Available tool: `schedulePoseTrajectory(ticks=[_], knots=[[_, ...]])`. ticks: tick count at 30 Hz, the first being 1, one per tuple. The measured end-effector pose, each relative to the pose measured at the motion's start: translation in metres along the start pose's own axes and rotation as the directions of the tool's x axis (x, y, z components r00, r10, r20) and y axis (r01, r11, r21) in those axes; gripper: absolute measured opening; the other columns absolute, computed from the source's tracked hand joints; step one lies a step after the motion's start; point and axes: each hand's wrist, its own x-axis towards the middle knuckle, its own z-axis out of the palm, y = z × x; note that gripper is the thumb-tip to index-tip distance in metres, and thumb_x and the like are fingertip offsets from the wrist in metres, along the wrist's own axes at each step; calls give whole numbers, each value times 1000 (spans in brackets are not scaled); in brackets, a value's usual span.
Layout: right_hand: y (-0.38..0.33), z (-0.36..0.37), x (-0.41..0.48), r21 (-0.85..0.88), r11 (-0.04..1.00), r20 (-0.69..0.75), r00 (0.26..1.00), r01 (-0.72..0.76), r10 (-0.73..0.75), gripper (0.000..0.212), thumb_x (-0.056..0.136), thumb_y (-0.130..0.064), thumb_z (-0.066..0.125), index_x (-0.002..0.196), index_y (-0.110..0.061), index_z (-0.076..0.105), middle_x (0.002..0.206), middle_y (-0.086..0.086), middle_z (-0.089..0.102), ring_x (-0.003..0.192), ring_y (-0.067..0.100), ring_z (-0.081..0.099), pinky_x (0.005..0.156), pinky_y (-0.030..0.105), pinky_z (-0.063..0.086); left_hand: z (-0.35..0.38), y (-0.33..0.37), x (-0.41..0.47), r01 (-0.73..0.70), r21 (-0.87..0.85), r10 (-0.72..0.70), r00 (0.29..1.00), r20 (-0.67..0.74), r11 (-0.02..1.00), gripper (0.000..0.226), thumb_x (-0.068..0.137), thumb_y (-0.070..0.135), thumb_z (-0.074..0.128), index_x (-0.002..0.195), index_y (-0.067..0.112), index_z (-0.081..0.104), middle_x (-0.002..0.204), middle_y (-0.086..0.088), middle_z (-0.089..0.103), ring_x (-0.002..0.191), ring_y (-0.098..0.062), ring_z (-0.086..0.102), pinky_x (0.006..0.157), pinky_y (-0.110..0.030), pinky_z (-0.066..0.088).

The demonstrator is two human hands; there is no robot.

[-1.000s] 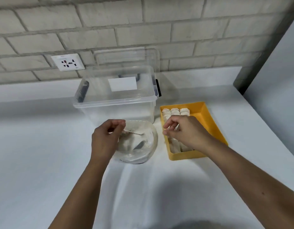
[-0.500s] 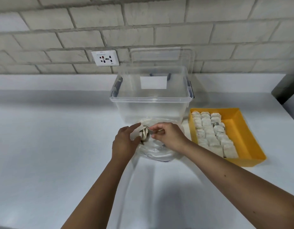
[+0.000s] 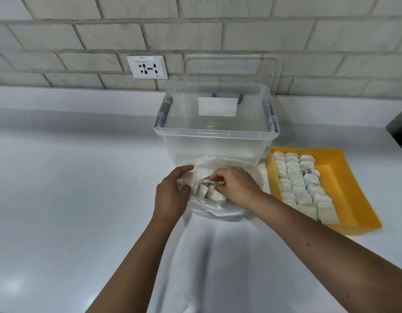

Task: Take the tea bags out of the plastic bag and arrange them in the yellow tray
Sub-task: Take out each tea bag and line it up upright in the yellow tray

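The left hand (image 3: 171, 195) grips the bag (image 3: 220, 210) by its rim while the right hand (image 3: 237, 188) pinches tea bags (image 3: 206, 192) lying between both hands, the tray (image 3: 347, 179) near the right hand's outer side

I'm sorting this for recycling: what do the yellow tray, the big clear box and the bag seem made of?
The yellow rectangular tray looks like rigid moulded plastic, opaque and smooth, with even colour and straight walls. The large clear storage box seems to be hard transparent plastic: you see straight through its walls. The crumpled see-through bag looks like thin plastic film, wrinkled and glossy.
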Motion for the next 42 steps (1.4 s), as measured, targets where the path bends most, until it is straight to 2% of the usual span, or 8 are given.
schedulePoseTrajectory(ticks=[2,7,13,17,22,26,33,42], knots=[[4,-4,-3,-9,1000,-23,1000,4,-4,35,84,-17,71,118,-25,67,115,-3,65,110,16,58,91,27,46,2,-2,-1,22,-9,-21,999,35,1000,58,82,-3,52,125,36,63,101,5,68,61,-10,50,59,-11,40],[8,-3,-9,97,995,49,998,-32,27,58,77,-20,79,130,-28,58,127,-6,61,118,12,55,99,23,42,7,-1,-1,23,-28,-20,996,90,999,67,85,-5,47,132,42,56,126,10,58,108,-7,51,79,-5,37],[-1,1,-9,356,926,42,992,-125,117,21,90,-25,63,109,-17,64,109,-8,65,106,10,59,84,16,43,10,3,-6,15,-95,-9,998,55,995,73,81,-10,44,133,40,54,111,20,60,87,21,50,71,2,39],[1,14,-7,239,967,91,994,-84,64,62,72,-43,81,127,-24,57,124,-6,54,114,9,51,102,28,41,11,4,-9,0,-78,7,996,90,997,76,80,-11,42,135,41,52,107,21,60,74,11,54,67,-7,43],[4,13,-6,277,960,-36,999,-28,40,36,67,-9,84,101,-16,74,106,1,65,100,15,63,90,21,46,10,4,-10,13,-42,-7,989,150,999,73,83,-2,54,139,45,48,116,8,59,84,-2,57,73,-8,42],[9,-6,-9,280,960,-67,997,-20,40,22,71,-10,83,88,-21,76,89,-11,72,87,9,68,80,17,49,8,1,-13,-1,29,-2,995,100,1000,76,80,-1,60,141,43,48,117,4,58,98,-20,59,86,-29,51],[23,-19,-28,136,991,-21,1000,-14,17,57,67,-4,83,117,-27,68,106,-4,65,89,11,60,78,13,42,11,0,-18,-18,238,2,998,67,971,69,88,19,62,144,51,36,114,8,50,91,-14,52,77,-30,43],[22,-22,-44,256,965,-104,991,-52,81,41,79,-8,77,114,-27,66,79,-7,64,67,2,58,67,9,45,11,8,-19,-153,215,182,975,-123,965,31,88,23,69,118,32,66,141,4,48,130,-18,42,87,-22,31]])
